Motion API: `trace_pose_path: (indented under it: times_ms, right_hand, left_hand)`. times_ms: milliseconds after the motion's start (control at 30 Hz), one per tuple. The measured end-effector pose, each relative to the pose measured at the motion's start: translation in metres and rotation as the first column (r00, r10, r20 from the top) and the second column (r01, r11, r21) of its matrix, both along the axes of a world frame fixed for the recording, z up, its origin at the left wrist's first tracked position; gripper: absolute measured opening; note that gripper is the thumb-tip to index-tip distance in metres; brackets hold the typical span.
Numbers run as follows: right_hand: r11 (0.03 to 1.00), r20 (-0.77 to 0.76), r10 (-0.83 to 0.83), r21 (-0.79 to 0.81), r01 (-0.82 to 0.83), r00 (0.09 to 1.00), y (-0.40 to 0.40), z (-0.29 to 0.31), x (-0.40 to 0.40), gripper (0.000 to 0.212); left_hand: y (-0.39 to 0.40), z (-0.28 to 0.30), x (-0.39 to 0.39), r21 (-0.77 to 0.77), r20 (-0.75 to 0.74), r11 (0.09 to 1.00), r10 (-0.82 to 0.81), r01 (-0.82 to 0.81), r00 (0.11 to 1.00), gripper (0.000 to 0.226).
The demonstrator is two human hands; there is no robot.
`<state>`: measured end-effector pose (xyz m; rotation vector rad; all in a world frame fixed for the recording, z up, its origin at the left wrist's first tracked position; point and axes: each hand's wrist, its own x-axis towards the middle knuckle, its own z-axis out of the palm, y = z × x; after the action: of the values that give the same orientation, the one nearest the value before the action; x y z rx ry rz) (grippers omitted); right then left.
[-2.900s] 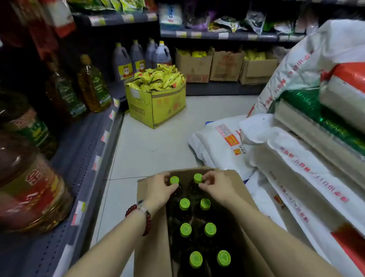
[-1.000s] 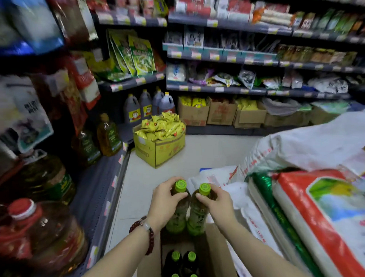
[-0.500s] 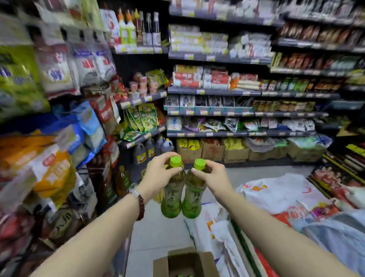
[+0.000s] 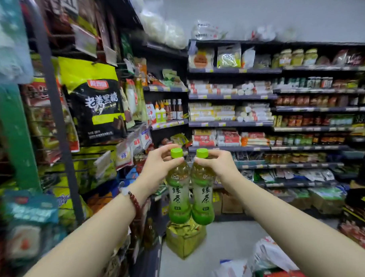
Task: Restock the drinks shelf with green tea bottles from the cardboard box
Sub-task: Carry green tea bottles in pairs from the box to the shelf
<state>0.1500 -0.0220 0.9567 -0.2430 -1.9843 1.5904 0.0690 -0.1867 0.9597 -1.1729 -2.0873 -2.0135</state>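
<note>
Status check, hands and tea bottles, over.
Left hand grips left green tea bottle by the neck. Right hand grips right green tea bottle likewise. Bottles upright, side by side. Drinks shelf not identifiable.

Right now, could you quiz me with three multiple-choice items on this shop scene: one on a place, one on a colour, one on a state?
1. Where are the two bottles?
A. on a shelf
B. in the air, side by side
C. on the floor

2. What colour are the caps?
A. red
B. white
C. green

3. How do the hands hold them?
A. by the necks
B. by the bases
C. flat on the palms

Key: B, the left bottle and right bottle hang upright before the shelves; C, each cap is bright green; A, the left hand and right hand pinch below the caps.
</note>
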Motion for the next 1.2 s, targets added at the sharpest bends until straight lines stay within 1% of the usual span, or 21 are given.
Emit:
trace_pose_path:
  times_ms: [33, 167, 200, 233, 300, 333, 400, 467, 600, 733, 900, 967, 1133, 1200]
  right_hand:
    - [1.000, -0.012, 0.011, -0.010, -0.012, 1.000, -0.011, 0.010, 0.004, 0.030]
    - [0.993, -0.043, 0.103, -0.057, -0.106, 0.994, -0.056, 0.039, 0.015, 0.055]
    - [0.989, -0.042, 0.128, -0.069, -0.131, 0.991, -0.066, 0.043, 0.016, 0.056]
    - [0.984, -0.048, 0.152, -0.083, -0.156, 0.987, -0.075, 0.045, 0.015, 0.049]
    - [0.971, -0.057, 0.203, -0.117, -0.209, 0.977, -0.096, 0.049, 0.015, 0.021]
    - [0.963, -0.061, 0.227, -0.136, -0.234, 0.972, -0.108, 0.051, 0.014, 0.016]
    - [0.954, -0.036, 0.263, -0.136, -0.266, 0.964, -0.132, 0.053, 0.010, 0.019]
    - [0.946, -0.013, 0.304, -0.115, -0.303, 0.953, -0.160, 0.054, 0.006, 0.031]
    - [0.945, -0.012, 0.323, -0.059, -0.323, 0.946, -0.219, 0.056, -0.008, 0.039]
    - [0.930, -0.021, 0.363, -0.058, -0.364, 0.931, -0.286, 0.062, -0.024, 0.025]
    - [0.949, -0.040, 0.315, 0.004, -0.315, 0.948, -0.368, 0.071, -0.053, 0.027]
    - [0.947, -0.039, 0.321, 0.004, -0.321, 0.946, -0.397, 0.072, -0.065, 0.025]
    - [0.942, -0.029, 0.336, 0.029, -0.335, 0.941, -0.466, 0.076, -0.090, 0.035]
    - [0.930, -0.041, 0.367, 0.019, -0.367, 0.929, -0.489, 0.080, -0.102, 0.032]
  left_hand:
    - [-0.012, 0.009, 0.008, 0.024, -0.006, 0.999, 0.022, -0.022, 1.000, 0.033]
    - [-0.061, 0.038, 0.036, 0.086, -0.002, 0.987, 0.133, -0.133, 0.991, 0.037]
    - [-0.073, 0.043, 0.042, 0.089, 0.014, 0.983, 0.158, -0.159, 0.987, 0.039]
    - [-0.084, 0.047, 0.046, 0.092, 0.032, 0.980, 0.176, -0.178, 0.984, 0.041]
    - [-0.107, 0.054, 0.051, 0.098, 0.067, 0.973, 0.202, -0.208, 0.977, 0.040]
    - [-0.119, 0.056, 0.053, 0.102, 0.088, 0.970, 0.213, -0.221, 0.973, 0.039]
    - [-0.145, 0.059, 0.057, 0.111, 0.145, 0.964, 0.224, -0.241, 0.964, 0.039]
    - [-0.174, 0.059, 0.057, 0.117, 0.203, 0.960, 0.228, -0.255, 0.952, 0.041]
    - [-0.236, 0.059, 0.047, 0.118, 0.253, 0.954, 0.240, -0.276, 0.937, 0.042]
    - [-0.306, 0.061, 0.027, 0.108, 0.252, 0.956, 0.240, -0.273, 0.938, 0.040]
    - [-0.388, 0.072, 0.004, 0.113, 0.253, 0.958, 0.228, -0.262, 0.940, 0.035]
    - [-0.418, 0.076, -0.004, 0.106, 0.233, 0.959, 0.232, -0.262, 0.944, 0.033]
    - [-0.486, 0.081, -0.025, 0.085, 0.239, 0.945, 0.289, -0.317, 0.927, 0.035]
    - [-0.508, 0.084, -0.034, 0.089, 0.234, 0.937, 0.310, -0.338, 0.921, 0.035]
